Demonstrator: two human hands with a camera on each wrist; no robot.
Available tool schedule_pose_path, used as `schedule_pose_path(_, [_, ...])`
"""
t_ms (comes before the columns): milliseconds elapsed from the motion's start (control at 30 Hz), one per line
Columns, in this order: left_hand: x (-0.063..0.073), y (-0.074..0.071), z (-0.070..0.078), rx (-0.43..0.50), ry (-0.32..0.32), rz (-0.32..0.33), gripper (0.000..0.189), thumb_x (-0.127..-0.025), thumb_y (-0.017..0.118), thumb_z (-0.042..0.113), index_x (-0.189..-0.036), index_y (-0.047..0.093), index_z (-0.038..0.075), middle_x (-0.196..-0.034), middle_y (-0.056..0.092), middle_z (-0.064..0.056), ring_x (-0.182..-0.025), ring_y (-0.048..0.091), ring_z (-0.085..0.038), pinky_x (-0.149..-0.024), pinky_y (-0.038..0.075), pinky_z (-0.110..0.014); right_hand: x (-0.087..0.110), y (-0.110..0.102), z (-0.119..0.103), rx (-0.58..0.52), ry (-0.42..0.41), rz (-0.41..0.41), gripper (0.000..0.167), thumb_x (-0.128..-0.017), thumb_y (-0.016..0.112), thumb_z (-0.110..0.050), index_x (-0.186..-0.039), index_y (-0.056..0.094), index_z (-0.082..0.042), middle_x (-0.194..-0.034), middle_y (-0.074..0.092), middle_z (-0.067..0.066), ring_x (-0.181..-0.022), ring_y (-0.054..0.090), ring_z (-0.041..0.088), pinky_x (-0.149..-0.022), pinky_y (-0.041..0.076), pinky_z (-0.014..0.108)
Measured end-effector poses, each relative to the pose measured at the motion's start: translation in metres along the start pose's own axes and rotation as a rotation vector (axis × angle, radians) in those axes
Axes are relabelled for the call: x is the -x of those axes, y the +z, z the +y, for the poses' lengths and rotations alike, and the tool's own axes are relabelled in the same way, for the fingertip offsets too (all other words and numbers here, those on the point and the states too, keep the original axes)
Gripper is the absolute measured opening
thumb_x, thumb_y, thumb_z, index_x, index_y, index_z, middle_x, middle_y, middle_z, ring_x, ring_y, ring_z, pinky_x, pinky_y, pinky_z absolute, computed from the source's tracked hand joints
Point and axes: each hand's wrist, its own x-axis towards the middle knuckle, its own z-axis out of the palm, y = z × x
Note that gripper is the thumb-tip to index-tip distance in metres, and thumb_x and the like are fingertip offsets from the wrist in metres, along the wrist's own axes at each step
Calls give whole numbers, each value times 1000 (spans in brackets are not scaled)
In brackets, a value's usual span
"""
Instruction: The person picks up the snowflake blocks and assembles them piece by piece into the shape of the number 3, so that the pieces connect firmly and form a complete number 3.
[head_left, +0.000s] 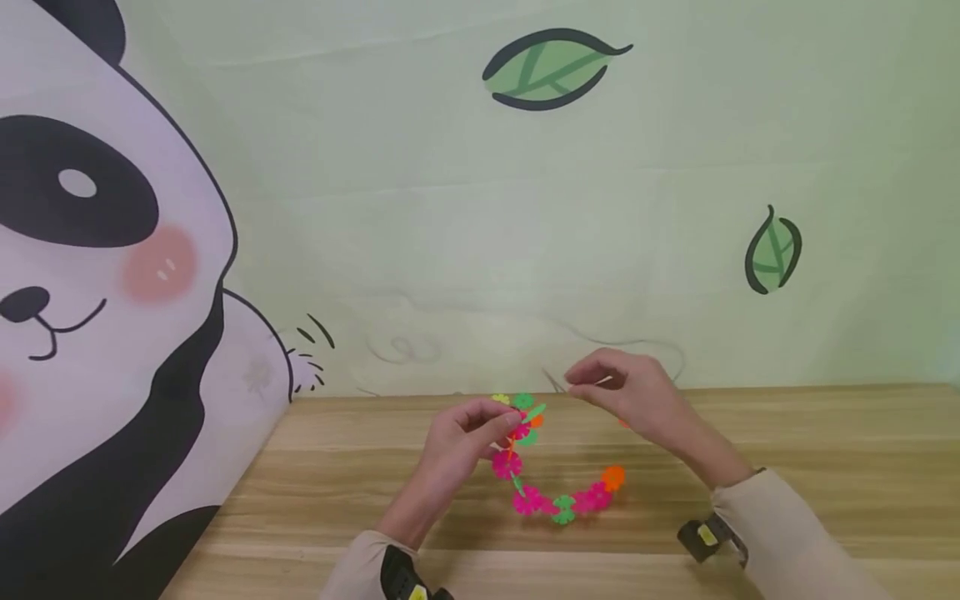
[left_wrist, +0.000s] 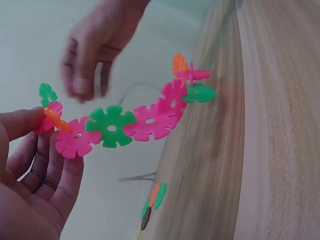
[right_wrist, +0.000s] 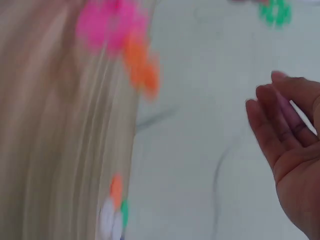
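Across the back of the head view, wall (head_left: 465, 217) pale green, filling the upper frame: big panda (head_left: 97, 275) at far left, one leaf (head_left: 551, 71) top centre, smaller leaf (head_left: 772, 250) at right. Desk (head_left: 825, 467) wooden, light grain, along the bottom of the frame, meeting the wall at mid-height.

Chain (head_left: 551, 479) of plastic snowflake discs at bottom centre, curving from upper left down and round to lower right; pink, green and orange pieces slotted together. Orange disc at its right end, green and yellow ones at the top end. Left wrist view shows the chain (left_wrist: 125, 125) running from frame left up toward the desk edge at upper right, pink and green discs sharp.

Left hand (head_left: 461, 437) at centre-left of the head view, grip pinching the chain's upper end; left wrist view shows fingers (left_wrist: 50, 170) curled under the end discs, thumb on top. Right hand (head_left: 630, 392) right of centre, raised above the desk, apart from the chain, fingers loosely bent, grip released, holding nothing that I can see. Right wrist view blurred: fingers (right_wrist: 280, 125) relaxed at frame right.

Loose discs (left_wrist: 154, 200) small, lower centre of the left wrist view, lying on the desk by the wall; colours orange, green, dark.
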Motion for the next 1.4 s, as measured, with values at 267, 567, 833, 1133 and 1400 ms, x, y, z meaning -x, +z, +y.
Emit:
schedule_pose_path(267, [-1, 0, 0, -5, 4, 4, 20, -98, 78, 21, -105, 77, 2, -95, 74, -4, -81, 70, -20, -71, 61, -29, 1, -34, 60, 224, 171, -87, 11, -94, 78, -3, -104, 76, 1, -96, 76, 6, -92, 70, 28, -85, 62, 48])
schedule_pose_path(567, [0, 0, -2, -41, 4, 0, 20, -98, 79, 25, -105, 77, 7, -97, 75, -4, -85, 70, -20, -74, 60, -33, 12, -47, 93, 366, 311, -210, 16, -89, 81, -2, -100, 75, 6, -92, 73, 11, -87, 65, 29, -84, 60, 51])
schedule_pose_path(833, [0, 1, -2, -50, -3, -7, 20, -98, 78, 25, -104, 77, 6, -96, 74, -4, -85, 71, -21, -74, 61, -33, 14, -45, 101, 407, 309, -272, 19, -90, 83, -7, -99, 74, 6, -92, 71, 10, -85, 61, 28, -87, 59, 53])
schedule_pose_path(1133, [0, 2, -2, -60, 5, -10, 23, -99, 77, 27, -105, 76, 5, -95, 74, -5, -85, 71, -21, -75, 61, -33, 14, -45, 101, 351, 357, -252, 23, -90, 83, -4, -102, 66, 6, -93, 66, 12, -86, 59, 29, -81, 57, 46])
schedule_pose_path(1400, [0, 1, -1, -49, 0, -10, 24, -98, 78, 27, -105, 76, 4, -95, 74, -5, -85, 70, -21, -74, 61, -33, 15, -39, 78, 262, 349, -147, 16, -93, 77, -3, -102, 65, 3, -92, 66, 11, -84, 62, 25, -75, 58, 38])
